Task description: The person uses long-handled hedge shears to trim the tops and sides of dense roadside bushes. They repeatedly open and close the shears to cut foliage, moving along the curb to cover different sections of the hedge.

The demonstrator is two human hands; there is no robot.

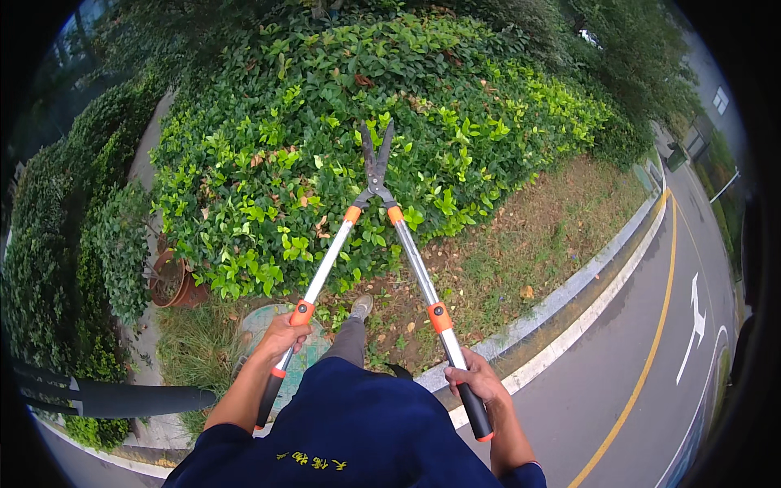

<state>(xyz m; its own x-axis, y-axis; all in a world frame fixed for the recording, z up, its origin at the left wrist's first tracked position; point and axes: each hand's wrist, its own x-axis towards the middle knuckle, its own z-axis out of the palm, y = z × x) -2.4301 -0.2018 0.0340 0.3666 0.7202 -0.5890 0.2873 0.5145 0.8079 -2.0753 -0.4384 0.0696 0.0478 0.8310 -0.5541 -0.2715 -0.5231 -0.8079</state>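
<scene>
My left hand is closed round the left silver tube of a pair of long-handled hedge shears, just under its orange collar. My right hand grips the right handle where the tube meets the black grip. The shears' dark blades stand a little apart, pointing away from me over the leafy green hedge. Light green shoots and some brown dry leaves show on the hedge. Whether the blades touch any leaves I cannot tell.
A terracotta pot stands left of the hedge, near a narrow path. My shoe is on the soil by the hedge's near edge. A green round cover lies beneath my left arm. At right, a stone kerb borders the road.
</scene>
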